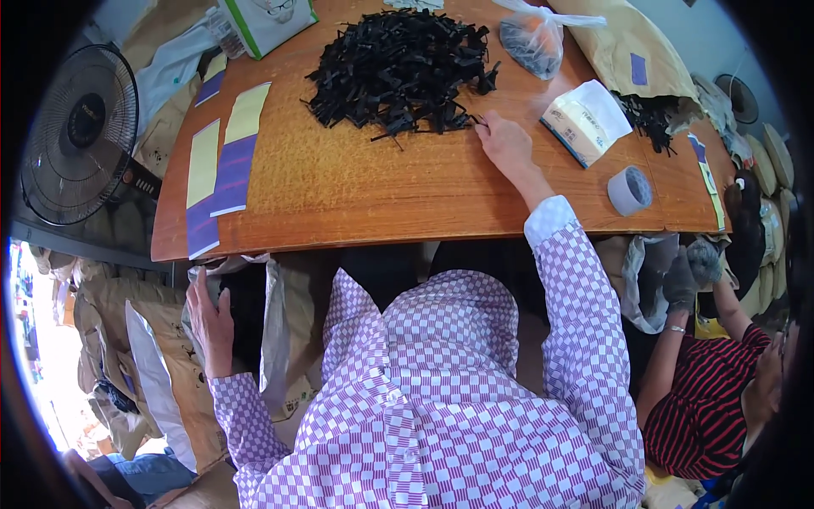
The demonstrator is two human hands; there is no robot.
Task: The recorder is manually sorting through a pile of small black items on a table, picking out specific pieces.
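Observation:
A big heap of small black strips lies on the wooden table. At the heap's near right edge, my right hand has its thumb and forefinger together on the end of a black strip. My left hand hovers at the mouth of an open paper sack below the table's front left edge. Its fingers are stretched, the thumb apart, and nothing shows in it. Dark contents fill the sack's opening.
Yellow-and-purple paper strips lie on the table's left. A tissue pack, a plastic cup and a tied plastic bag stand at the right. A fan is far left. A gloved co-worker sits at right.

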